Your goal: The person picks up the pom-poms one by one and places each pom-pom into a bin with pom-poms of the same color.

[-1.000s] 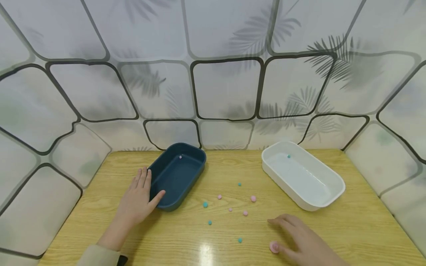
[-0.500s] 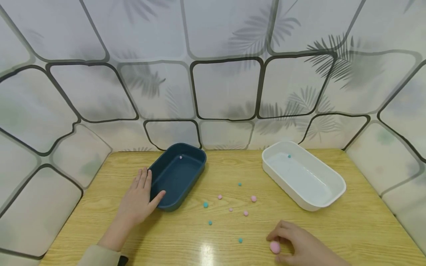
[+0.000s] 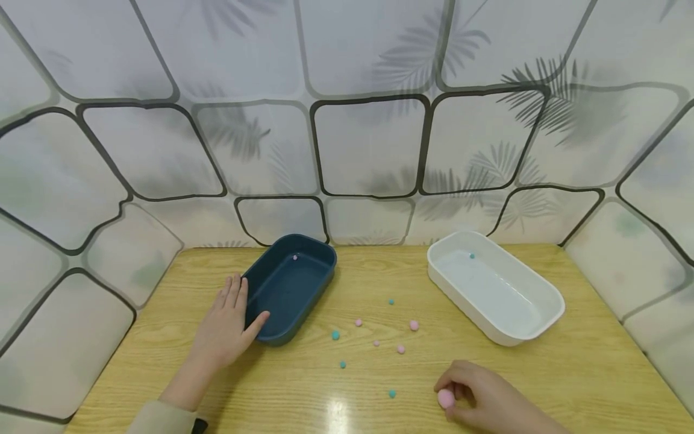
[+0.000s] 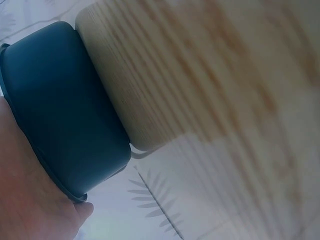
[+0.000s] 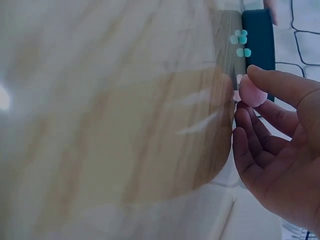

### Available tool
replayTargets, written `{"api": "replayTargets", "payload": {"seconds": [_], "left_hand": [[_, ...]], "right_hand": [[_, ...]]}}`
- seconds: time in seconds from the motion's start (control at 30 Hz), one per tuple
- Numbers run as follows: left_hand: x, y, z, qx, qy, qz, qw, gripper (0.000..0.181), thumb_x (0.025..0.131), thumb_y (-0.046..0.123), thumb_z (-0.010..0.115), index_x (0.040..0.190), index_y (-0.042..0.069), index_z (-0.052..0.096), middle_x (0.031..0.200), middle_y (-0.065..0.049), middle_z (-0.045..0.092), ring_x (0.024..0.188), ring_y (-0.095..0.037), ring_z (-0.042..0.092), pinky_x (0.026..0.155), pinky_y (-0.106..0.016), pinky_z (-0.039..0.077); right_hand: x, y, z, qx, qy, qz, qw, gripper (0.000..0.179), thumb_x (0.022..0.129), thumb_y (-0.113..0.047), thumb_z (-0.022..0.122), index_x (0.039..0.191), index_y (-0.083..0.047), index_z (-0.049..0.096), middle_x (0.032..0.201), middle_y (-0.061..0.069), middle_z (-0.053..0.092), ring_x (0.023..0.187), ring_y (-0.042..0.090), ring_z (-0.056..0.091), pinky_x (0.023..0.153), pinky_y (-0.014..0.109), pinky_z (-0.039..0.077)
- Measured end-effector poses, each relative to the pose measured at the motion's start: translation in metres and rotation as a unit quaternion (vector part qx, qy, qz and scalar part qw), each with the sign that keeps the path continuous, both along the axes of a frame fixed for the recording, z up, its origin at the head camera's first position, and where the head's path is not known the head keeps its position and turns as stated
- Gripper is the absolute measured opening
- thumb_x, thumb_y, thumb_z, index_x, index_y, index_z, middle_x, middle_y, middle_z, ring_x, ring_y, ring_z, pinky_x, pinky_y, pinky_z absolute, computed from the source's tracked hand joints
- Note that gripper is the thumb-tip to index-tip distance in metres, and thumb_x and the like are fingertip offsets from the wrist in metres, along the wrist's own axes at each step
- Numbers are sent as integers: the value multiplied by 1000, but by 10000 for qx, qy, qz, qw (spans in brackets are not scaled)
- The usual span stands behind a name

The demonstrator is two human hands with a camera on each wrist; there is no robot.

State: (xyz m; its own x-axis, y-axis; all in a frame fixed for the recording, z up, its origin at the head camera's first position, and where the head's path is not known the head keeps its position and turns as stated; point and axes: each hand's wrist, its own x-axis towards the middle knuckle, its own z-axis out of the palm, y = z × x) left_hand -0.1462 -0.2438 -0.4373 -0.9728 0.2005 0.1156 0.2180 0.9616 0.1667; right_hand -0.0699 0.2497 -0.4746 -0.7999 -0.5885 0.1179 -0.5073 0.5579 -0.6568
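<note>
My right hand (image 3: 490, 395) pinches a pink ball (image 3: 446, 398) between thumb and forefinger, low over the near right part of the wooden table. In the right wrist view the ball (image 5: 253, 92) sits at the fingertips, with the other fingers loosely curled behind it. My left hand (image 3: 221, 328) rests against the left side of a dark blue tray (image 3: 284, 334), fingers straight along the rim and thumb over the near corner. In the left wrist view the blue tray's outer wall (image 4: 65, 110) stands beside that hand. One small pink ball (image 3: 295, 257) lies inside the tray.
A white tray (image 3: 472, 310) stands at the right, with a small teal ball (image 3: 472, 256) in it. Several small pink balls (image 3: 414, 325) and teal balls (image 3: 335, 335) are scattered on the wooden table (image 3: 271, 386) between the trays. A patterned wall (image 3: 368, 144) encloses the back and sides.
My right thumb and forefinger have closed on the pink ball, which has shifted slightly. The left hand and both trays have stayed in place.
</note>
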Motion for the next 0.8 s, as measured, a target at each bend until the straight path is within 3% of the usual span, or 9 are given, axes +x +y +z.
{"api": "replayTargets", "payload": {"seconds": [0.2, 0.8], "left_hand": [[0, -1, -1, 10, -8, -19, 10000, 90, 109, 50, 54, 162, -16, 23, 172, -36, 17, 161, -53, 18, 130, -65, 23], [-1, -1, -2, -59, 35, -31, 10000, 89, 108, 48, 56, 161, -16, 23, 171, -36, 19, 161, -53, 19, 130, -64, 24]], "right_hand": [[-7, -7, 6, -87, 449, -152, 9988, 19, 91, -17, 85, 103, -27, 73, 95, -22, 63, 85, -9, 54, 69, 17, 52], [-60, -43, 42, -80, 455, -306, 9985, 14, 90, -12, 86, 101, -13, 78, 93, -10, 72, 85, -1, 63, 78, 23, 61]]}}
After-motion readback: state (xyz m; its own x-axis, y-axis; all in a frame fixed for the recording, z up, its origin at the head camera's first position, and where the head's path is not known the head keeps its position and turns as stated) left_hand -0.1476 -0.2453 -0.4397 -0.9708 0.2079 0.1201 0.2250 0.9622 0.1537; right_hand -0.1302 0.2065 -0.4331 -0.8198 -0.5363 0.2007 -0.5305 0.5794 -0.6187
